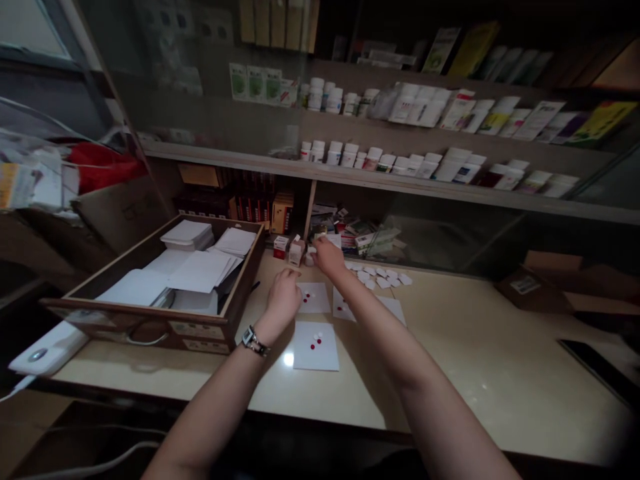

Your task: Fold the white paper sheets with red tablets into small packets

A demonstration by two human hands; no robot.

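My right hand [327, 257] reaches to the back of the counter, its fingers curled at a small white bottle [310, 257]. My left hand [284, 295] is closed, fingertips just in front of a small open carton [296, 252]; anything inside it is hidden. A red and white box [281, 247] stands beside that carton. Nearest me, a white paper square [315, 360] bears white and dark red pills [313, 347]. Behind it, another paper [320, 307] also holds pills, and more paper [395, 309] lies partly under my right forearm. Several small white pieces [383, 275] are spread behind it.
At left stands a wooden drawer [245, 287] with stacks of white paper [200, 270]. Shelves of medicine bottles [350, 156] rise behind the counter [460, 353]. A phone [597, 370] and a cardboard box [530, 287] are at right, a white power strip [47, 348] at left.
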